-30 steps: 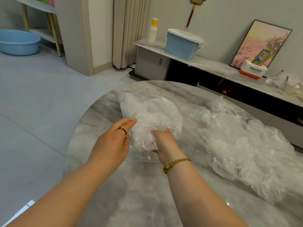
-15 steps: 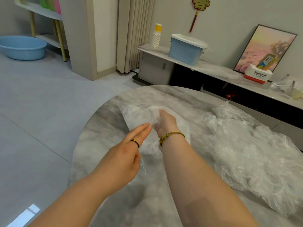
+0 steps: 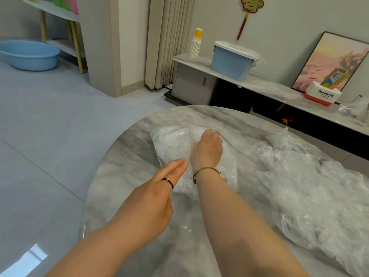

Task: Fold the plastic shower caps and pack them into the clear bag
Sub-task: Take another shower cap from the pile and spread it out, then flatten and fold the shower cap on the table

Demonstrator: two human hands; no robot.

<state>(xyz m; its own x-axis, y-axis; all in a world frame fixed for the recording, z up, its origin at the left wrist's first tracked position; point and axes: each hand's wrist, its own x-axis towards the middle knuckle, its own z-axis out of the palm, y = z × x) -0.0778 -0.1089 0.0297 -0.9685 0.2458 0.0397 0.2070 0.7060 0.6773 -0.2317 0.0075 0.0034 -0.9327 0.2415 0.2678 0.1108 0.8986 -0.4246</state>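
A clear bag (image 3: 171,140), stuffed with white folded shower caps, lies on the round marble table (image 3: 119,186) with its mouth toward me. My right hand (image 3: 207,148) is inside the bag up to the wrist, fingers curled round a folded cap at the far end, under the film. At the mouth, my left hand (image 3: 157,196) holds the bag's near edge, its fingers straight along the top and the thumb hidden. A loose heap of crumpled plastic shower caps (image 3: 309,186) covers the right side of the table.
The table's curved edge drops to the grey floor on the left. Behind it runs a low cabinet with a blue lidded box (image 3: 231,60), stacked paper cups (image 3: 195,45), a Panasonic box (image 3: 321,94) and a leaning picture. A blue basin (image 3: 28,54) sits far left.
My right hand, which gripped a folded cap at the bag's mouth, has pushed deep into the bag. My left hand stayed at the mouth and its fingers straightened.
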